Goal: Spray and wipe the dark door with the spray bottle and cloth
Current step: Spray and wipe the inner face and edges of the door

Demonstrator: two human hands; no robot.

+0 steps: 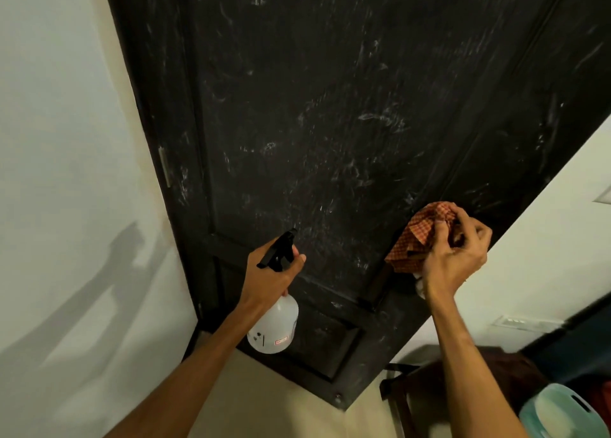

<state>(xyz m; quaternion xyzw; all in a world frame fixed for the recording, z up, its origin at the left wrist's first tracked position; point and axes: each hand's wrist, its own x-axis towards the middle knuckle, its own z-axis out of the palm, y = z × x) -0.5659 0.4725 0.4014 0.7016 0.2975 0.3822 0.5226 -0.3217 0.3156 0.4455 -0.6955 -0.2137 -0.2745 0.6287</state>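
The dark door point(330, 107) fills the middle of the view, its panel covered in pale smears and streaks. My left hand point(272, 275) grips the neck of a white spray bottle point(274, 328) with a black trigger head, nozzle pointing up at the door's lower panel. My right hand point(456, 256) holds a bunched orange checked cloth point(420, 232) close to the door's right edge. Whether the cloth touches the door I cannot tell.
A white wall point(66, 173) stands left of the door, with a hinge point(164, 166) on the frame. To the right are another white wall point(529, 256), a dark wooden chair point(413, 391) and a pale teal plastic basket point(562, 411) at the bottom right.
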